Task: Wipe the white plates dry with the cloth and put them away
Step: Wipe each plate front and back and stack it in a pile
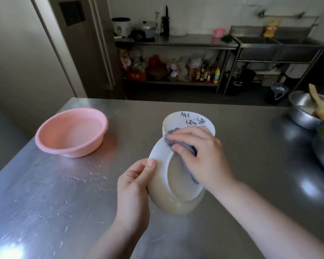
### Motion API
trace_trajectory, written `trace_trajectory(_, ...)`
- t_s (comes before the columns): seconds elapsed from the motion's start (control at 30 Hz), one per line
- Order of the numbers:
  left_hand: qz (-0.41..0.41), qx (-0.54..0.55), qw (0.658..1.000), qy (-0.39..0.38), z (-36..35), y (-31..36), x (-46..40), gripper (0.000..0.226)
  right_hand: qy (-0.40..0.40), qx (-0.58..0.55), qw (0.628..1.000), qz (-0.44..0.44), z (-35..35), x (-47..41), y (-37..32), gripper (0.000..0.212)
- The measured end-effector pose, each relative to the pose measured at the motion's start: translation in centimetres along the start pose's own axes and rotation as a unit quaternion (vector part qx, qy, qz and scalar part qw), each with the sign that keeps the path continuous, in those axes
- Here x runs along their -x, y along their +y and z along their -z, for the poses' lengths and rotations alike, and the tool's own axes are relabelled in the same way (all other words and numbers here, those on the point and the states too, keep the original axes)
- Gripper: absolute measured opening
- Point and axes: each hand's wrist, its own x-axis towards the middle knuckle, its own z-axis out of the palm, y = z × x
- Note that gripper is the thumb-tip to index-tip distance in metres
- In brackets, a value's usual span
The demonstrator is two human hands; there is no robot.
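1. Two bare hands are seen at the lower centre of the frame, above a stainless steel table (251,139).
2. A white plate (178,176) is held tilted on edge between the hands, its inner face turned toward the right of the frame.
3. The plate's left rim is pinched by the left hand (134,191), with the thumb laid on the front of the rim and the remaining fingers hidden behind the plate.
4. A grey cloth (183,144) is pressed against the plate's upper inner face by the right hand (200,152), whose fingers are curled over the cloth.
5. A strip of the cloth is seen trailing down the plate's right edge, beneath the right wrist.
6. A stack of white plates (187,120) with dark painted markings is seen on the table just behind the right hand, partly covered by it.
7. A pink plastic basin (71,133) is placed on the table at the left of the frame, well apart from the hands.
8. Water drops are scattered over the table surface between the basin and the left hand.
9. A steel bowl (303,111) holding a wooden spoon (320,105) is seen at the right edge of the frame.
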Motion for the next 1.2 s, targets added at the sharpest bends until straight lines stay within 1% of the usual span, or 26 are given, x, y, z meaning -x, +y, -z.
trace_trajectory(0.07,-0.018,-0.008,1.000,-0.008,0.1,0.3,-0.1,0.022,-0.036,0.004,0.997,0.074,-0.6,0.6,-0.9,0.019)
trace_trajectory(0.1,-0.024,-0.014,1.000,-0.010,0.2,0.4,-0.1,0.023,-0.050,0.003,0.994,0.097,-0.7,0.7,-1.0,0.019)
trace_trajectory(0.13,-0.028,-0.021,0.999,-0.011,0.2,0.4,-0.1,0.022,-0.053,0.000,0.994,0.091,-0.7,0.5,-0.8,0.019)
trace_trajectory(0.23,-0.037,-0.036,0.999,-0.014,0.3,0.5,-0.1,0.020,-0.008,-0.030,0.999,-0.035,-0.3,-0.6,0.2,0.022)
trace_trajectory(0.27,-0.039,-0.040,0.998,-0.018,0.3,0.5,-0.1,0.020,0.001,-0.025,0.999,-0.048,-0.3,-0.6,0.3,0.023)
trace_trajectory(0.3,-0.041,-0.042,0.998,-0.023,0.2,0.4,0.0,0.019,0.003,-0.010,0.999,-0.030,-0.4,-0.4,0.1,0.023)
trace_trajectory(0.4,-0.048,-0.044,0.997,-0.039,0.2,0.4,-0.1,0.018,-0.022,0.002,0.997,0.080,-1.1,1.0,-0.7,0.022)
trace_trajectory(0.43,-0.047,-0.047,0.997,-0.044,0.3,0.4,-0.1,0.018,-0.029,-0.003,0.995,0.099,-1.2,1.4,-0.8,0.022)
trace_trajectory(0.47,-0.044,-0.048,0.997,-0.049,0.3,0.4,-0.2,0.017,-0.031,-0.007,0.995,0.100,-1.2,1.4,-0.7,0.022)
trace_trajectory(0.5,-0.040,-0.047,0.997,-0.053,0.4,0.4,-0.3,0.016,-0.024,-0.011,0.996,0.081,-1.1,1.2,-0.4,0.022)
trace_trajectory(0.57,-0.036,-0.050,0.997,-0.051,0.6,0.4,-0.3,0.017,-0.001,-0.039,0.999,-0.001,-0.6,0.4,0.5,0.023)
trace_trajectory(0.63,-0.034,-0.046,0.998,-0.033,1.0,0.6,-0.5,0.019,0.001,-0.065,0.994,-0.092,0.2,-0.6,1.8,0.025)
trace_trajectory(0.7,-0.015,-0.019,1.000,-0.004,1.5,1.0,-1.0,0.015,0.000,-0.088,0.983,-0.159,0.9,-0.7,3.2,0.026)
trace_trajectory(0.77,0.009,0.027,0.999,0.021,1.9,1.3,-1.8,0.012,0.034,-0.113,0.974,-0.194,1.1,0.2,3.9,0.027)
trace_trajectory(0.8,0.017,0.050,0.998,0.025,2.0,1.4,-2.2,0.014,0.058,-0.119,0.972,-0.195,0.9,1.0,4.0,0.028)
trace_trajectory(0.83,0.023,0.071,0.997,0.027,2.0,1.4,-2.5,0.019,0.081,-0.120,0.972,-0.187,0.5,1.9,4.0,0.028)
trace_trajectory(0.9,0.033,0.110,0.993,0.037,1.9,1.4,-2.9,0.037,0.120,-0.114,0.973,-0.161,-0.7,3.8,3.5,0.029)
trace_trajectory(0.93,0.042,0.135,0.989,0.049,1.7,1.5,-3.0,0.041,0.135,-0.109,0.974,-0.145,-1.4,4.7,3.2,0.027)
trace_trajectory(1.03,0.081,0.205,0.971,0.090,1.2,1.1,-3.3,0.042,0.167,-0.043,0.982,-0.074,-2.8,6.3,2.5,0.023)
trace_trajectory(1.13,0.110,0.245,0.957,0.110,0.6,0.8,-3.7,0.040,0.149,0.010,0.989,0.009,-3.9,7.1,1.6,0.023)
trace_trajectory(1.2,0.152,0.259,0.949,0.096,0.2,0.6,-3.7,0.037,0.118,0.027,0.991,0.063,-4.8,7.3,0.7,0.024)
